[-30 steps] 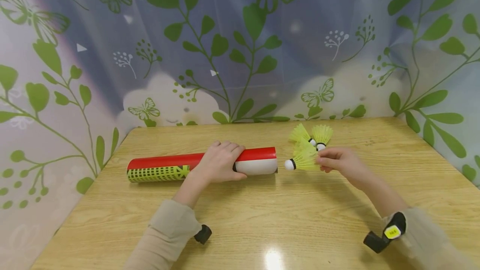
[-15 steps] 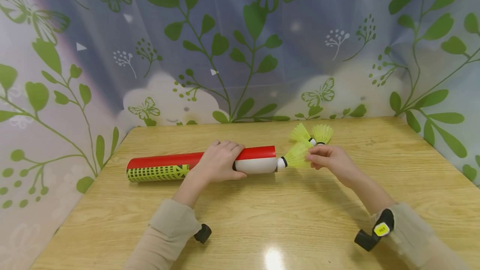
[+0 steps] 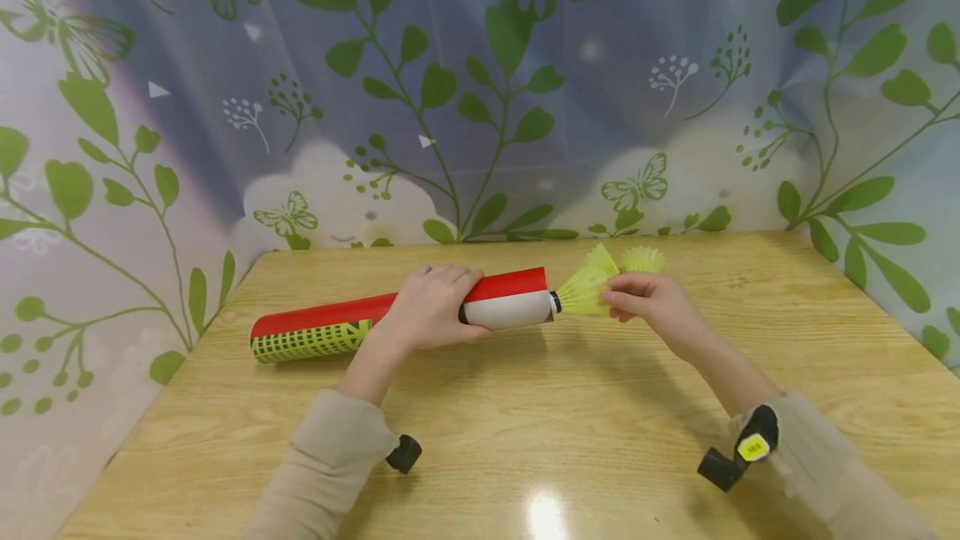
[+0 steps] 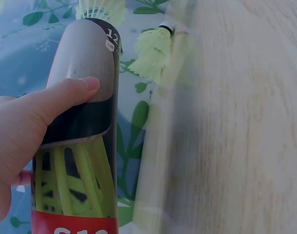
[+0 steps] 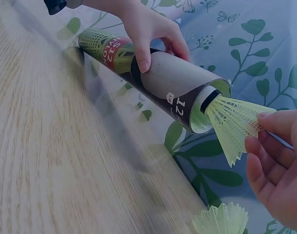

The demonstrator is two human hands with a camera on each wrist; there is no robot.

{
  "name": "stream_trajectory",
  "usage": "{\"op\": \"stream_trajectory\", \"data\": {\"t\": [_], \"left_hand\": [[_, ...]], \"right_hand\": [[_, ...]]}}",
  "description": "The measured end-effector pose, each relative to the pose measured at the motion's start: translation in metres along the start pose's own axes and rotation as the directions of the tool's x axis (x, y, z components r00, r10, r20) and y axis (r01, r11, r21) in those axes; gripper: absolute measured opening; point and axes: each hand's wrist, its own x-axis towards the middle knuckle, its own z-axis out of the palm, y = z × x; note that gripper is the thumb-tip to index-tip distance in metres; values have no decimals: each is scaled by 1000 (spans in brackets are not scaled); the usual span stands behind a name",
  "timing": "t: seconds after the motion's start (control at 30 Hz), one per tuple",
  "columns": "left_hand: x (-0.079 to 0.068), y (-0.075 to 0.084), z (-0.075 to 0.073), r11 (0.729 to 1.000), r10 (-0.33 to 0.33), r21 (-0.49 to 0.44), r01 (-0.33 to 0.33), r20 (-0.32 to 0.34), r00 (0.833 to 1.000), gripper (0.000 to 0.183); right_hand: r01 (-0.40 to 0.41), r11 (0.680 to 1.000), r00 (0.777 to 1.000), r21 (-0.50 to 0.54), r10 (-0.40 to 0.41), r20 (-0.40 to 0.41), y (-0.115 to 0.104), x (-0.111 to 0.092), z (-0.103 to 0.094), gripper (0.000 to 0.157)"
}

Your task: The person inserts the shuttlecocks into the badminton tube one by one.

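Note:
My left hand (image 3: 431, 307) grips a red, white and yellow-green shuttlecock tube (image 3: 510, 308) round its body, near the right end. That end is tilted up a little. In the right wrist view the tube's mouth (image 5: 202, 122) is open. My right hand (image 3: 663, 315) pinches a yellow shuttlecock (image 5: 236, 122) by the skirt's edge, between thumb and fingers. Its cork points left and sits in the mouth, black band right at the rim. In the left wrist view my thumb (image 4: 72, 95) lies along the tube, and yellow skirts show through its window.
Another yellow shuttlecock (image 3: 643, 259) lies on the wooden table (image 3: 525, 423) behind my right hand; one more is partly hidden behind the held one. A curtain with leaves and butterflies (image 3: 480, 107) hangs along the table's back edge.
My right hand has moved left with the shuttlecock, bringing its cork from beside the tube into the mouth. My left hand has raised the tube's right end slightly.

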Motion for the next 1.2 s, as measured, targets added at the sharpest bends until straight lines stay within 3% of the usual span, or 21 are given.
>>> {"op": "stream_trajectory", "data": {"t": [0.57, 1.0, 1.2], "left_hand": [[2, 1, -6, 977, -81, -190, 93, 70, 994, 72], [-1, 4, -5, 982, -76, -170, 87, 70, 995, 71], [-2, 5, -2, 985, -78, -147, 88, 74, 994, 70]], "right_hand": [[59, 996, 998, 63, -61, 36, -10, 13, 20, 30], [31, 994, 998, 105, -37, 52, -5, 17, 34, 28], [30, 997, 998, 69, -34, 59, -4, 17, 39, 27]]}}
